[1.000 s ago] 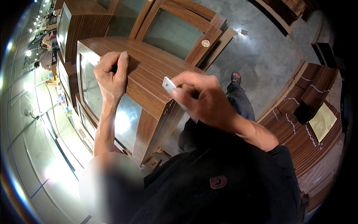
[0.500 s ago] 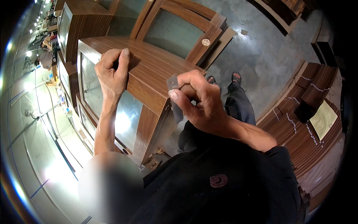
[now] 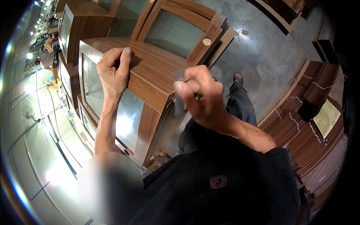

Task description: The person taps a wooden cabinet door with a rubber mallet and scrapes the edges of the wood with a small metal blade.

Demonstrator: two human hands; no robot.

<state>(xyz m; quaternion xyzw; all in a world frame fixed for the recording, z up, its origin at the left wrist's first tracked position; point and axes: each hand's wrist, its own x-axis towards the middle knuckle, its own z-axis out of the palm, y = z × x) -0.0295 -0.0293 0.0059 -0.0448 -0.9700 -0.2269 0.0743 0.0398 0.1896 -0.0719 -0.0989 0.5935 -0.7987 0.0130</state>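
A stack of brown wood-grain framed doors with glass panes (image 3: 152, 75) stands before me, its corner toward my body. My left hand (image 3: 113, 73) is closed in a fist against the stack's edge, thumb up; its curled fingertips are hidden, so I cannot make out what they hold, if anything. Just off the near corner, my right hand (image 3: 206, 97) pinches a thin flat grey strip (image 3: 179, 107) between thumb and fingers. Motion smears this hand a little, and the strip's material cannot be told. It is upright beside the corner.
Another glazed frame (image 3: 178, 33) with a round disc lies behind the stack. More brown stacks (image 3: 88, 32) stand at the far left. To my right, brown boards (image 3: 300, 112) carry rows of small pale dots and a yellowish sheet (image 3: 326, 119). My sandalled foot (image 3: 238, 77) rests on grey floor.
My right hand has shifted slightly up and to the right with the grey strip, away from the stack's corner. My left hand has stayed almost in place.
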